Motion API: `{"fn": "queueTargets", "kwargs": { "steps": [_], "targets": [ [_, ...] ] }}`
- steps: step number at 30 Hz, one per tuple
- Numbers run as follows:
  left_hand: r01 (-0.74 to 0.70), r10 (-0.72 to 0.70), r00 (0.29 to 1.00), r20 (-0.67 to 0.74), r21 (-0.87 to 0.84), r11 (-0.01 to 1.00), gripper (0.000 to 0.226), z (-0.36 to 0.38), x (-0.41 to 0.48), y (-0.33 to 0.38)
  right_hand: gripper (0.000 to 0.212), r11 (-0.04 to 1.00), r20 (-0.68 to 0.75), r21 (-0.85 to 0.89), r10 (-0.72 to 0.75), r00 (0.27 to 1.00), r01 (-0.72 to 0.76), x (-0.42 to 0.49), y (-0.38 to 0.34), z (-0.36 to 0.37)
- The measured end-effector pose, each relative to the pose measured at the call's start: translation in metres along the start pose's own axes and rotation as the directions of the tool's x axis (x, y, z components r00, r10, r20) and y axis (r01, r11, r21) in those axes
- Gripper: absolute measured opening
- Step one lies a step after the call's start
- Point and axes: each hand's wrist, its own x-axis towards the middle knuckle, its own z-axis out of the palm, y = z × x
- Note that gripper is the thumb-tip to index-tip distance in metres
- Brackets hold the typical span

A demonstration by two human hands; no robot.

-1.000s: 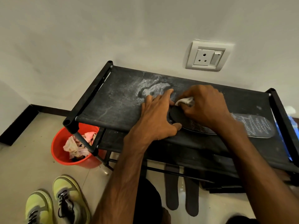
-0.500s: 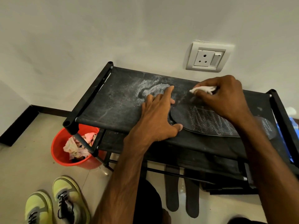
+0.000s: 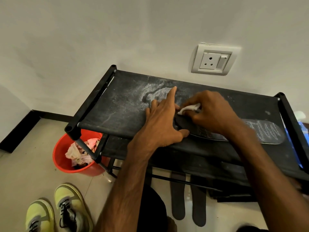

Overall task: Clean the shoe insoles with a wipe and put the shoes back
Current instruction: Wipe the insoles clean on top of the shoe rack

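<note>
A dark insole (image 3: 265,133) with a pale dotted pattern lies across the top shelf of a black shoe rack (image 3: 120,106). My left hand (image 3: 163,121) presses its left tip down with straight fingers, the index finger stretched toward the wall. My right hand (image 3: 212,113) pinches a white wipe (image 3: 189,108) against the insole's left end. A pair of yellow-green shoes (image 3: 58,213) stands on the floor at the lower left. Two more dark insoles (image 3: 188,198) lie on the floor under the rack.
A red bucket (image 3: 61,158) with crumpled pink and white waste stands under the rack's left corner. A white wall socket (image 3: 214,59) is above the rack. Something blue (image 3: 301,129) shows at the right edge. The rack's top is dusty.
My right hand has swept the wipe back from the insole's far edge to its left tip, close to my left hand. My left index finger has stretched further out.
</note>
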Motion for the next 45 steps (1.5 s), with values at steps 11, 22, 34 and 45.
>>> {"fn": "queueTargets", "kwargs": {
  "steps": [11, 22, 34, 45],
  "targets": [
    [-0.021, 0.023, 0.999, -0.034, 0.032, 0.999, 0.122, 0.0, -0.001, 0.008, 0.017, 0.993, -0.11, 0.089, 0.086, 0.99, -0.076, -0.005, 0.016, -0.012],
    [-0.014, 0.018, 0.999, -0.046, 0.085, 0.996, 0.111, 0.002, -0.002, 0.008, 0.02, 0.999, -0.056, -0.001, 0.048, 0.997, -0.049, -0.004, 0.021, -0.011],
    [-0.014, 0.028, 0.998, -0.057, 0.23, 0.973, 0.065, 0.003, -0.001, 0.013, 0.013, 0.989, 0.186, 0.149, -0.025, 0.982, -0.003, -0.012, 0.024, -0.03],
    [0.01, 0.004, 0.998, -0.069, 0.211, 0.977, 0.065, 0.002, -0.002, 0.013, 0.015, 0.998, 0.031, -0.004, 0.068, 0.997, -0.068, -0.008, 0.016, -0.018]
  ]
}}
